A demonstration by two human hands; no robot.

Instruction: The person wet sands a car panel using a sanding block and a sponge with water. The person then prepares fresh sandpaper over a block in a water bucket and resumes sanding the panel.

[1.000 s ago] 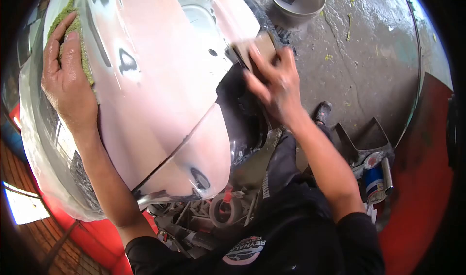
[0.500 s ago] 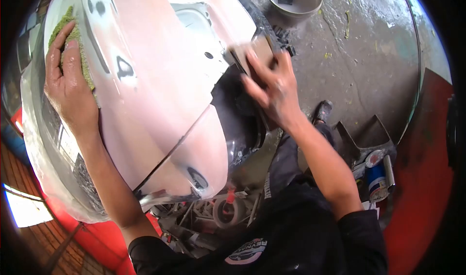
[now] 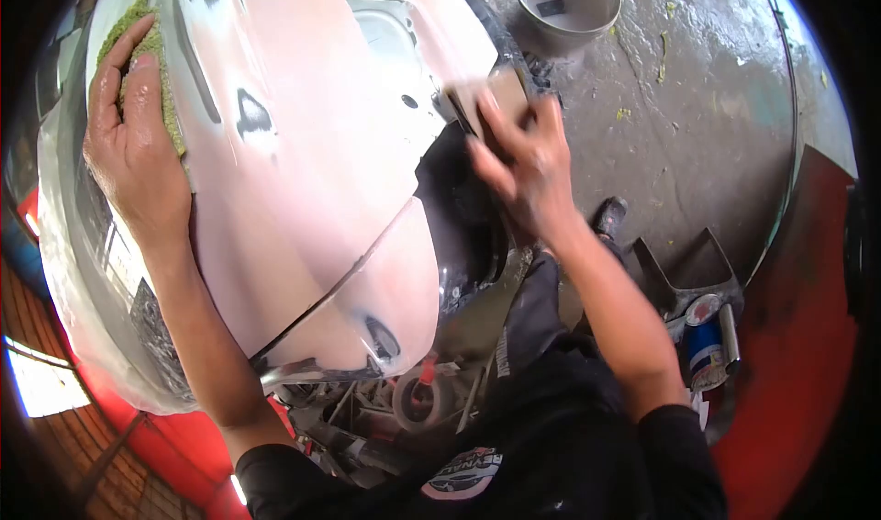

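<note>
My left hand [image 3: 142,157] lies on a rough green sponge [image 3: 170,107], its fingers pressing the sponge against the upper left of a car body panel [image 3: 303,162]. This panel is pinkish white with grey worn patches and wet-looking streaks. At the panel's right edge, my right hand [image 3: 537,167] grips a flat brownish sanding block [image 3: 505,93], with the fingers over its top and the thumb along its near side. The block's underside is hidden, and the right hand is slightly blurred. Below it is a black wheel-arch area [image 3: 459,199].
A round basin [image 3: 567,33] with a small dark piece in it stands on the wet grey floor [image 3: 697,144]. To the right are a dark bracket-shaped part [image 3: 688,281], a blue can [image 3: 705,350] and a red panel [image 3: 798,373]. Plastic sheeting [image 3: 69,309] covers the left side.
The view has shifted slightly, so the panel and basin appear a little lower and farther right. Both hands keep their holds; the right hand stays blurred with the block at the panel's edge.
</note>
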